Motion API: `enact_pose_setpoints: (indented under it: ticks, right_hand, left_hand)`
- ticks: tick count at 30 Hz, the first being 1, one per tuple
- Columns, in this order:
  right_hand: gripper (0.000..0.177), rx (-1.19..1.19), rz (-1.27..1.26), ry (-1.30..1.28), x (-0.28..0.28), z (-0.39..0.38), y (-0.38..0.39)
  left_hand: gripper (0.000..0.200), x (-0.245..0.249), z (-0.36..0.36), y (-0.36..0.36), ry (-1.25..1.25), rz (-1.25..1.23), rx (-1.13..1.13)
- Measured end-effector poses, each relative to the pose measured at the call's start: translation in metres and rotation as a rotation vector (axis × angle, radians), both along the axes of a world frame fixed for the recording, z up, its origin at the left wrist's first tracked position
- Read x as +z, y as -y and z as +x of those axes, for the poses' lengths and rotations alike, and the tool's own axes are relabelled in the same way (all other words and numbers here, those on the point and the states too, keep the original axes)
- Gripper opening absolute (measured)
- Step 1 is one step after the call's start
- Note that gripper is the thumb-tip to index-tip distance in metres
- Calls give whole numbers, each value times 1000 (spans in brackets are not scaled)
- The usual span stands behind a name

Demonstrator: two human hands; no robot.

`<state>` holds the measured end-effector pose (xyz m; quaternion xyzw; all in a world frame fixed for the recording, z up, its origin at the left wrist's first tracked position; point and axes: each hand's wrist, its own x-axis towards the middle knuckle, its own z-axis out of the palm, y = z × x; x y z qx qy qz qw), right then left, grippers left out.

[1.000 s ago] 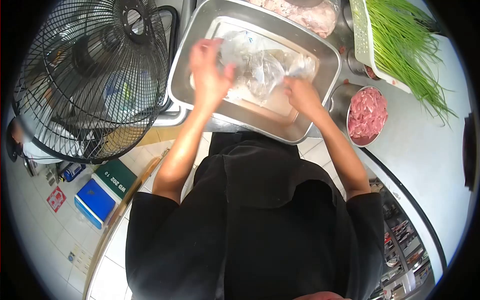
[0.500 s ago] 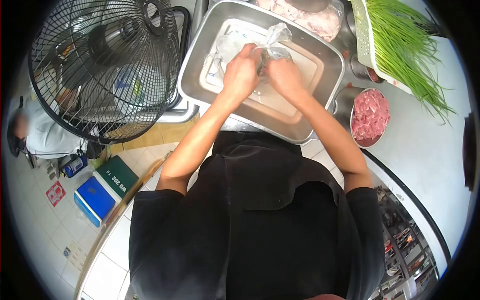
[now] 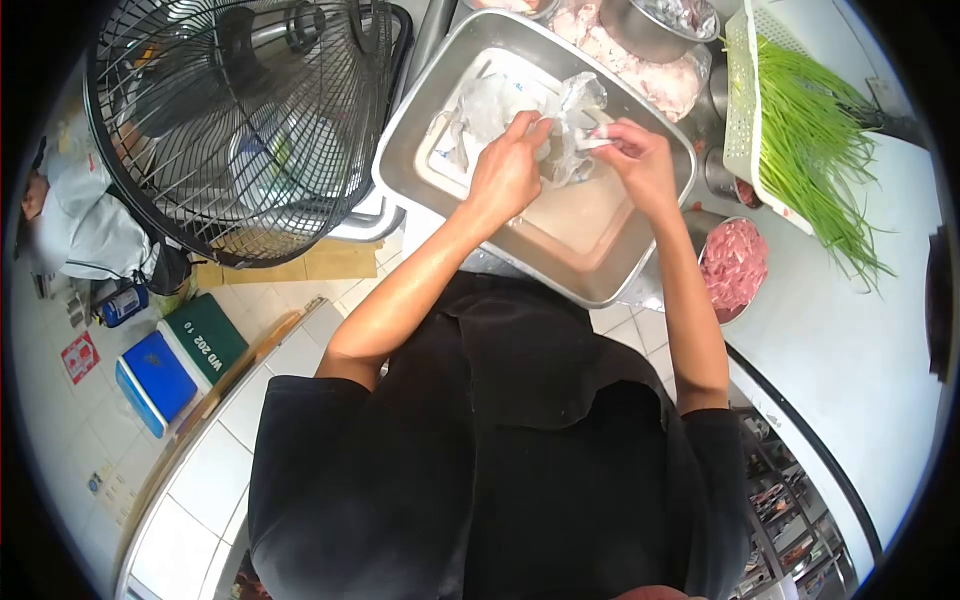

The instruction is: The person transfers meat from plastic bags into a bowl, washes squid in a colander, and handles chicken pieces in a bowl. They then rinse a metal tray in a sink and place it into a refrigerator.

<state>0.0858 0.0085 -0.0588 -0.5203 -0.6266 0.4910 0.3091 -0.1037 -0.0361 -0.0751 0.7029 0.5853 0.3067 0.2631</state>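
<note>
Both hands are over a deep metal tray (image 3: 590,285) with shallow cloudy liquid in it. My left hand (image 3: 508,168) has its fingers closed on the clear plastic bag (image 3: 578,105), whose mouth is crumpled and turned upward. My right hand (image 3: 645,165) is at the bag's right side, thumb and fingers pinched on a small whitish piece; whether it is part of the bag cannot be told. More of the plastic, with blue print, lies in the tray left of the hands.
A large black fan (image 3: 240,130) stands at the left. To the right are a metal container of sliced raw meat (image 3: 735,265) and a white basket (image 3: 742,110) of green chives (image 3: 815,150). Behind the tray lies bagged pale meat (image 3: 660,80) under a metal bowl (image 3: 665,30). Another person (image 3: 90,220) is far left.
My hands have moved apart, the right one going rightward with the small whitish piece. The bag's top is spread wider. The whole view has shifted slightly.
</note>
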Motion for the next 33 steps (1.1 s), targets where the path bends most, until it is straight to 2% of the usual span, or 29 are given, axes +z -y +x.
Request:
enact_pose_setpoints:
  ticks: [1, 3, 4, 5, 6, 7, 8, 10, 13, 15, 16, 17, 18, 19, 22, 23, 24, 26, 27, 28, 29, 30, 32, 33]
  right_hand:
    - [13, 35, 0, -46, 31, -1, -4]
    - [15, -142, -39, -249, 59, 4, -25]
    - [17, -135, 115, -125, 86, 5, -39]
    - [17, -253, 135, -98, 111, 2, -55]
    - [18, -228, 331, -94, 122, 8, -75]
    - [18, -304, 403, 28, 139, 7, -93]
    - [27, -347, 505, 89, 135, 19, -125]
    - [30, -147, 624, 818, 140, 22, -163]
    - [29, -105, 657, 909, 134, -15, -157]
    - [19, 53, 834, 690, 94, -46, -169]
    - [21, 136, 885, 637, 67, -63, -180]
    - [22, 168, 617, 814, 60, -91, -180]
    - [24, 238, 622, 834, 33, -104, -196]
    - [27, 192, 525, 873, 11, -120, -207]
    - [31, 202, 490, 850, -18, -150, -228]
    - [29, 193, 596, 840, -32, -154, -233]
    - [29, 205, 587, 838, -39, -159, -242]
    - [26, 245, 527, 1025, -47, -162, -254]
    - [25, 230, 475, 1040, -51, -159, -261]
    - [25, 197, 396, 1047, -58, -154, -289]
    - [22, 98, 450, 1058, -18, -157, -244]
    - [25, 74, 452, 942, 22, -149, -230]
    - [28, -216, 829, 844, 51, -112, -231]
    - [27, -223, 745, 677, 81, -95, -222]
  left_hand:
    - [51, 0, 0, -1, 7, 19, 8]
    - [51, -1, -1, -1, 31, 13, 21]
    - [51, -7, -3, -4, 34, 34, 32]
    - [51, -13, -4, -5, 22, 68, 39]
    - [51, -15, -7, -6, 7, 100, 45]
    - [49, -11, -10, -6, -30, 5, 49]
    - [49, -13, -13, -7, -27, 11, 55]
    - [51, -23, -18, -8, -93, 31, 119]
    - [55, -41, -22, -12, -123, 82, 153]
    - [54, -48, -22, -14, -102, 19, 169]
    - [53, -50, -23, -14, -92, -35, 154]
    - [53, -51, -25, -14, -95, -36, 158]
    - [53, -51, -27, -14, 19, -129, 162]
    - [52, -51, -29, -13, 132, -220, 167]
    - [52, -30, -42, -10, 256, -174, 197]
    - [50, -22, -45, -9, 341, -166, 226]
    - [50, -18, -49, -9, 342, -177, 235]
    - [47, -17, -54, -11, 384, -116, 260]
    - [47, -22, -55, -13, 394, -145, 259]
    - [45, -32, -56, -18, 597, -134, 303]
    - [44, -40, -57, -19, 796, -119, 351]
    - [44, -42, -60, -23, 800, -141, 345]
    - [40, -38, -69, -32, 986, -96, 331]
    - [40, -39, -72, -35, 987, -103, 326]
